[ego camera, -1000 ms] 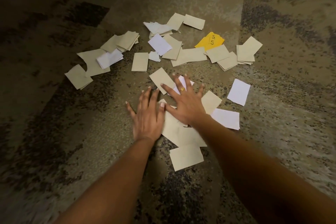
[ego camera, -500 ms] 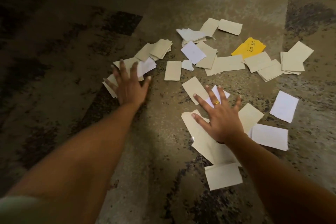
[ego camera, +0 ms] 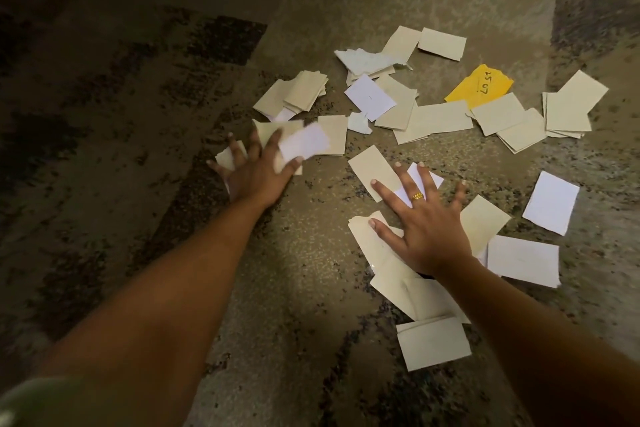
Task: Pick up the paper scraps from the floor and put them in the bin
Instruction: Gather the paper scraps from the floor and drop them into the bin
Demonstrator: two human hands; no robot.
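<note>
Several beige and white paper scraps (ego camera: 436, 116) lie scattered on a patterned carpet, with one yellow scrap (ego camera: 483, 87) among them at the far right. My left hand (ego camera: 256, 170) lies flat with spread fingers on a few scraps at the left of the pile, and a white scrap (ego camera: 304, 142) is blurred above its thumb. My right hand (ego camera: 420, 222) presses flat, fingers spread, on a heap of beige scraps (ego camera: 384, 253) nearer me. No bin is in view.
The brown and dark mottled carpet (ego camera: 138, 149) fills the whole view. More loose scraps lie right of my right hand (ego camera: 550, 206) and near my right forearm (ego camera: 433, 341).
My left hand swept from beside my right hand out to the left scraps, then dragged them rightward toward the pile. My right hand has stayed pressed on its heap.
</note>
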